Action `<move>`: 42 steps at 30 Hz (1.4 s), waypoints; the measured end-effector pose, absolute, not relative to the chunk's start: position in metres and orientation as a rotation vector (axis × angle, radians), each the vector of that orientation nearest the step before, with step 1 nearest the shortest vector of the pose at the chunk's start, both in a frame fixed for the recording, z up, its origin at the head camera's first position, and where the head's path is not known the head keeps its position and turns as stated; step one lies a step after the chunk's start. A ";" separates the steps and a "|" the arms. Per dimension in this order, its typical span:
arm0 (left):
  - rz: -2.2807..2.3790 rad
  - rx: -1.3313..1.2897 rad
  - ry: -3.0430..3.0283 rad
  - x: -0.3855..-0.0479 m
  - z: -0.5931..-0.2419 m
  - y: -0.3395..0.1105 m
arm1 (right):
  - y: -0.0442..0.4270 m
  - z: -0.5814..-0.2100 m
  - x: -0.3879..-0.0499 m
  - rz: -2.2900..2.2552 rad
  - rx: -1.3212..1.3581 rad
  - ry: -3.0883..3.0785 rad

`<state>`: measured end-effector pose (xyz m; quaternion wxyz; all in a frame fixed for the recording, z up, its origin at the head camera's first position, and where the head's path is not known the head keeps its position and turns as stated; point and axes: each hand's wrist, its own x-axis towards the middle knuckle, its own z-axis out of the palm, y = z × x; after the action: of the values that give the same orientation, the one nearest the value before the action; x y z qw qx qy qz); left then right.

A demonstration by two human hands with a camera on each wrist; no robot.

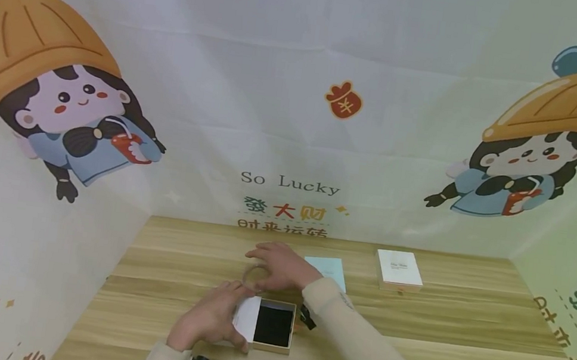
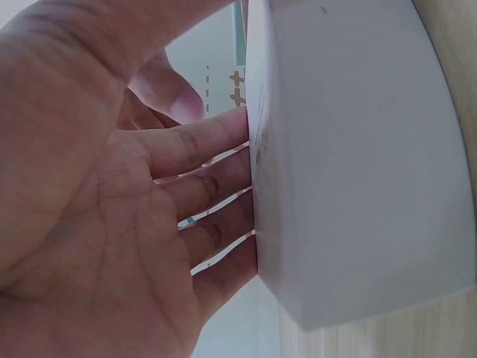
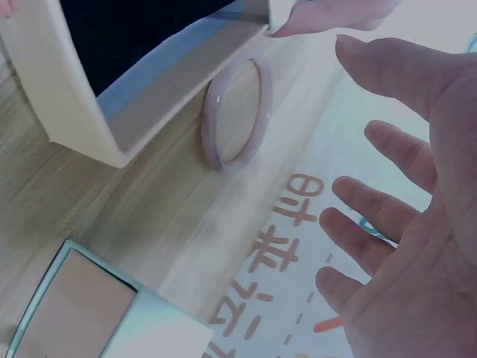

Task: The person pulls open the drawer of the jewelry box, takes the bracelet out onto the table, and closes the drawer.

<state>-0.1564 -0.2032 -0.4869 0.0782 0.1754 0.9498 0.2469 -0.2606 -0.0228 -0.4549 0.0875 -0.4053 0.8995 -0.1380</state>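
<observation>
In the head view my left hand (image 1: 212,318) holds a small white drawer-style box (image 1: 246,319) on the table, thumb at the near edge and fingers at the far edge. The box stands partly open, showing a black lining (image 1: 273,325). In the left wrist view, fingertips touch the side of the white box (image 2: 365,164). A pale pinkish bangle (image 3: 211,123) lies on the wood just beyond the box. Over the bangle hovers my right hand (image 1: 283,266); the right wrist view shows its fingers spread, apart from the bangle and holding nothing.
A pale teal flat case (image 1: 329,266) lies behind the right forearm, partly covered by it. Farther right stands another white box (image 1: 400,270). A printed cloth (image 1: 293,144) closes off the table's back and sides.
</observation>
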 end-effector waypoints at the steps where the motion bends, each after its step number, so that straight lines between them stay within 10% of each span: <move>1: 0.734 0.526 2.846 -0.156 -0.487 -0.203 | -0.020 -0.453 -0.259 -0.430 -1.202 2.676; 42: 0.793 0.490 2.841 -0.155 -0.489 -0.203 | 0.079 -0.490 -0.170 -1.588 -0.376 2.268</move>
<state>-0.1553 -0.2033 -0.4894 0.0757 0.1633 0.9474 0.2646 -0.1697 0.0788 -0.4901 0.1725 -0.1327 0.7995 -0.5598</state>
